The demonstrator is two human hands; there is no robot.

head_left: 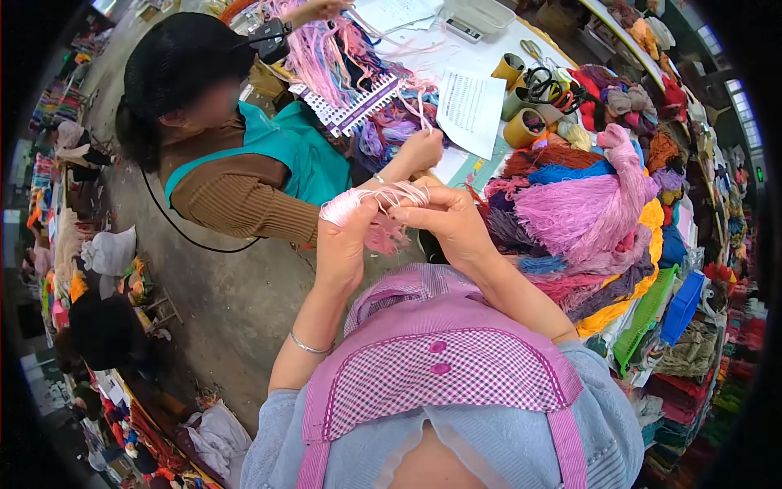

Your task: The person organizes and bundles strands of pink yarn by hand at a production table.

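Observation:
Pale pink thread (348, 207) is looped over the fingers of my left hand (340, 246), with strands stretched across to my right hand (458, 228). Both hands are up in front of my chest, fingertips close together and closed on the strands. Loose pink ends hang below, between the hands. A sheet of paper with printed lines (471, 110) lies on the table just beyond my hands. To the right of my right hand is a large heap of yarn hanks, with a thick pink-lilac hank (570, 204) on top.
At left, a co-worker in a teal apron (285, 151) handles strands above a white toothed rack (350, 106) hung with yarn. Scissors (542, 85), thread cones (524, 129) and a clear plastic container (476, 18) are on the table. Green (643, 322) and blue baskets (683, 308) stand at right.

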